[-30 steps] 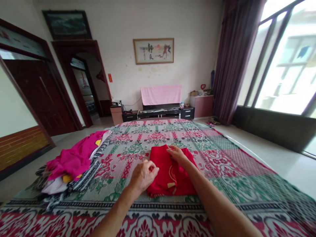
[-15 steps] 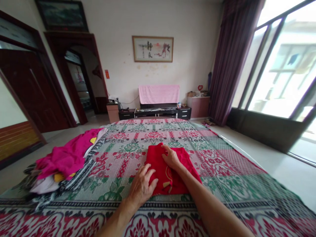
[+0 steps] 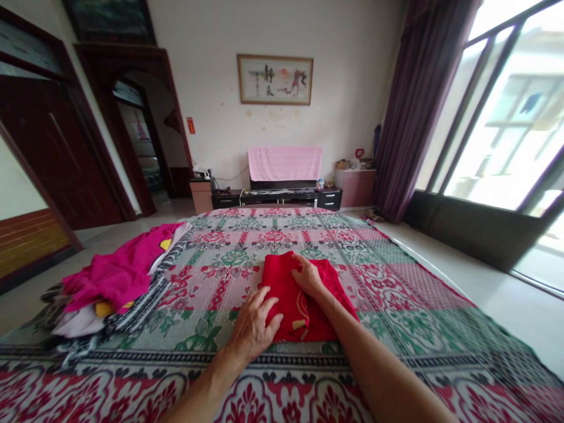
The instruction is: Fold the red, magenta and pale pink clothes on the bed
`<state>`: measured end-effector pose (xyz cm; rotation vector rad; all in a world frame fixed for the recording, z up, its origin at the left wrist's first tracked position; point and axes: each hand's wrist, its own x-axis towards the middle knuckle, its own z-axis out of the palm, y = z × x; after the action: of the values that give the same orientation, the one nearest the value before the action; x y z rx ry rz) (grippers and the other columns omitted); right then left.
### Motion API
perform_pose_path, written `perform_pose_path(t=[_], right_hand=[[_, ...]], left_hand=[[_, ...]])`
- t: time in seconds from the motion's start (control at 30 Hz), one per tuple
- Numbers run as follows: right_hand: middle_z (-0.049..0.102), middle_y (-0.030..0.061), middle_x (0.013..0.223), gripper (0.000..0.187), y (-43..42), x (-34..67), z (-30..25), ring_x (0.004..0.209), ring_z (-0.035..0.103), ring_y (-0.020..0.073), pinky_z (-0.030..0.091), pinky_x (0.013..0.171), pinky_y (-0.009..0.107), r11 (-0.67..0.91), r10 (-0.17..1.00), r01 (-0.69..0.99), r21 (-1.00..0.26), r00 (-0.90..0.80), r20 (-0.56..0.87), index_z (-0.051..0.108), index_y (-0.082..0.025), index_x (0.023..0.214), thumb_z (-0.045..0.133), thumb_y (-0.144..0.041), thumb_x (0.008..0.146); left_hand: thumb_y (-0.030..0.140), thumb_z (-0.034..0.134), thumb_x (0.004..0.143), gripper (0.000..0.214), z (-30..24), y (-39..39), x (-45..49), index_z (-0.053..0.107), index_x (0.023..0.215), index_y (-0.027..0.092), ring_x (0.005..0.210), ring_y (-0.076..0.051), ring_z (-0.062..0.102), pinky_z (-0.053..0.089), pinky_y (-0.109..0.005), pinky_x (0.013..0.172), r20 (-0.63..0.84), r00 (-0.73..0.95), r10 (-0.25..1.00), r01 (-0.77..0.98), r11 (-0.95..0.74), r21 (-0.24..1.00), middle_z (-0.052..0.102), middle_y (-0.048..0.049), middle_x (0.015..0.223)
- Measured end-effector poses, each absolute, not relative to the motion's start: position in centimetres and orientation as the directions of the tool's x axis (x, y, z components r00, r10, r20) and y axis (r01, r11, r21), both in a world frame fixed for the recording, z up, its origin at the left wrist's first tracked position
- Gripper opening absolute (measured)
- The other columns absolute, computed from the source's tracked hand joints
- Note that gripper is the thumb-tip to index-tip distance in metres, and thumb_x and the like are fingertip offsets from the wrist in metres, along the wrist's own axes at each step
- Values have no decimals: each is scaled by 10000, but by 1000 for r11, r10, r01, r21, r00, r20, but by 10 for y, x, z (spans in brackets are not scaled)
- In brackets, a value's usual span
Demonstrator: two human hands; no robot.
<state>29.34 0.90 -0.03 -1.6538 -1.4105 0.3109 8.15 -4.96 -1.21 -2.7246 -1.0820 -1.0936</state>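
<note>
A partly folded red garment (image 3: 286,314), with a yellow cord that ends in a tan tip, lies on the patterned bedspread (image 3: 233,235) in front of me. My left hand (image 3: 255,320) rests at its left edge, fingers spread and touching the cloth. Across the garment's upper middle lies my right hand (image 3: 307,275), its fingers stretched out over the fold and the thumb apart. Neither hand grips the cloth. Part of the garment's right side is hidden under my right forearm.
On the left of the bedspread is a heap of clothes, with a magenta garment (image 3: 118,270) on top. Beyond the far edge stand a low black cabinet (image 3: 330,200) and a pink cloth (image 3: 284,164). A purple curtain (image 3: 414,117) hangs beside the large window.
The camera view has shifted slightly. Both hands remain on the red garment in nearly the same places, and the garment looks almost unchanged.
</note>
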Motion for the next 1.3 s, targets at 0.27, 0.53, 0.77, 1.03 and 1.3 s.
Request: perform_pose_path(t=[0.27,0.53,0.77,1.03,1.3], right_hand=[[702,38,999,379,9,294,0,902,643,192,475,865,287,36,889,692,-721,307,340,651,-214,1065,561,-153,703],[703,16,1006,290,7,304,6,920,646,160,479,848,258,-46,857,576,-816,442,264,653,-228,1012,527,-189,754],[710,23,988,290,4,304,4,904,646,175,471,854,275,-18,878,669,-743,366,308,669,-224,988,527,-177,739],[710,44,1002,328,10,330,15,925,649,201,469,843,277,-153,834,663,-732,484,264,689,-215,1004,549,-180,709],[721,16,949,260,8,322,10,890,648,188,467,820,269,-87,869,690,-719,405,284,699,-228,939,553,-219,724]], left_hand=[[314,507,843,321,-12,-46,80,623,1099,159,1178,-235,520,435,-396,1023,580,471,664,587,-727,355,546,-127,1274],[278,503,833,270,-13,-40,80,643,1036,169,1116,-208,574,465,-366,991,604,351,716,558,-678,478,611,-103,1193],[288,513,829,294,-10,-44,80,632,1069,166,1139,-218,555,459,-378,998,612,397,683,560,-709,428,583,-116,1233],[462,567,791,443,-2,-58,81,624,1140,196,1193,-270,489,405,-474,1019,556,663,501,451,-860,238,564,-112,1269],[424,590,783,322,3,-58,81,696,1037,258,1158,-257,502,415,-444,983,469,750,466,385,-885,263,587,-89,1228]])
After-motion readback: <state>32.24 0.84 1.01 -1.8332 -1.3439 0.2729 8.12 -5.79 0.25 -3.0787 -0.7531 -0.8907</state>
